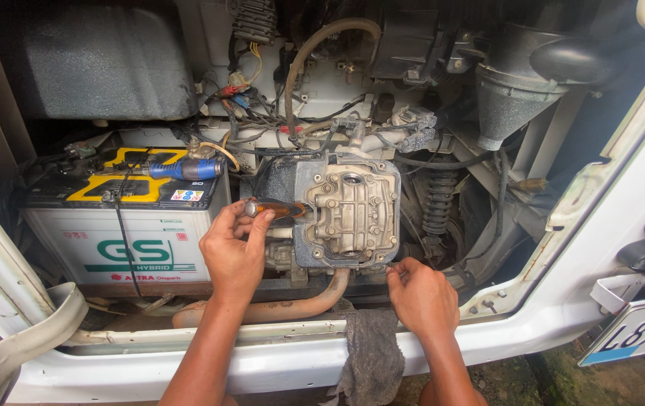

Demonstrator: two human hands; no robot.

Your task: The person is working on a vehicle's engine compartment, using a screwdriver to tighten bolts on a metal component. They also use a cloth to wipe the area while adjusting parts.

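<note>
1 left hand [233, 248] on screwdriver [277, 209], 1 right hand [421, 295] under engine cover [347, 214]

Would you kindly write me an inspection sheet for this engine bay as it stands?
Surface: white body sill, grimy.
Job's things: orange-handled screwdriver pointing at the grey engine cover.
Clutter: grey rag draped over the sill.
Hands: left hand grips the screwdriver; right hand has fingertips at the cover's lower right corner.
Cables: tangled wires above; black lead across the white battery.
Surroundings: rusty pipe, coil spring.
</note>
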